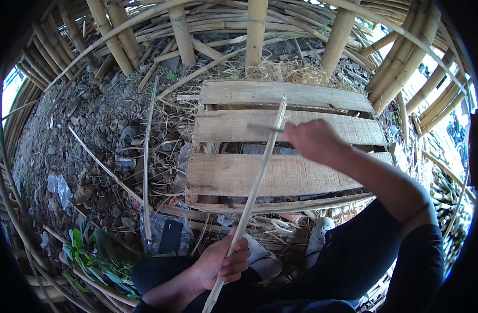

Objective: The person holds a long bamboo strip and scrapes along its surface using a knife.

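My left hand [227,262] is wrapped round the lower part of a long, pale bamboo strip [256,187]. The strip slants up and away from me, its far end over a low slatted wooden platform [223,175]. My right hand [313,140] is closed on the handle of a knife [261,127], most of which the fingers hide. Its thin dark blade points left and crosses the strip near the far end. Slight blur keeps me from telling how firmly the blade touches the strip.
Bamboo poles [255,36] stand behind the platform. On the stony ground at left lie a long bamboo strip [148,156], a dark flat rectangular object [171,236] on clear plastic, and green leaves [95,255]. Pale shavings [286,70] litter the far side. Light-coloured clogs [320,235] are below me.
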Available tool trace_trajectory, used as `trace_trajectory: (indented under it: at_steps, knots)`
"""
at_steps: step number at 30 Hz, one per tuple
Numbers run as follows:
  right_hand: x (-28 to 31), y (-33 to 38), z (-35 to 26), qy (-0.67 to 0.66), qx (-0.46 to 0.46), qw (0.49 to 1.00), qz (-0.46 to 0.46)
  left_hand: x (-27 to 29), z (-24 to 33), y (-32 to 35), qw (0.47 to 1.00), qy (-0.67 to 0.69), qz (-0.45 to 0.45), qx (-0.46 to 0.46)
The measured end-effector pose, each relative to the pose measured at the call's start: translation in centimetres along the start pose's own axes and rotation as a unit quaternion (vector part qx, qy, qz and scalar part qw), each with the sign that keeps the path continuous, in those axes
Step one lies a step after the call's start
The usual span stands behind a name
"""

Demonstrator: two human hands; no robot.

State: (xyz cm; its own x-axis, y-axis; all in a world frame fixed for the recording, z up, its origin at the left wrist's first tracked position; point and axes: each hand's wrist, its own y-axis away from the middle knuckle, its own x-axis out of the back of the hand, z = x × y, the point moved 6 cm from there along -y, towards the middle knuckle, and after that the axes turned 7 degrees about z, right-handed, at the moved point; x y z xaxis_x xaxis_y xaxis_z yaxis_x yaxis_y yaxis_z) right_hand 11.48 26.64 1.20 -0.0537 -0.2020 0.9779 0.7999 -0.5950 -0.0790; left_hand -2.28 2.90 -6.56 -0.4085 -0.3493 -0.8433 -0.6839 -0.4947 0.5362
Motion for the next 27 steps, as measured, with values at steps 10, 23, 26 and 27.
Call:
trace_trajectory:
  at_steps: [10, 23, 26, 27]
  knots:
    - [0.1, -0.5, 0.0, -0.029, -0.012, 0.998, -0.057, 0.5, -0.1, 0.2, 1.0, 0.013, -0.003, 0.002]
    - [0.5, -0.9, 4.7, 0.006, -0.06, 0.997, 0.043, -0.2, -0.3, -0.2, 0.999, 0.032, -0.024, 0.02]
    - [0.7, -0.9, 1.4, -0.005, -0.03, 0.999, -0.028, 0.4, -0.3, 0.1, 1.0, 0.024, -0.014, 0.01]
    - [0.5, -0.6, 0.0, -0.029, 0.006, 0.997, -0.076, 0.4, -0.4, 0.1, 1.0, 0.02, -0.013, 0.012]
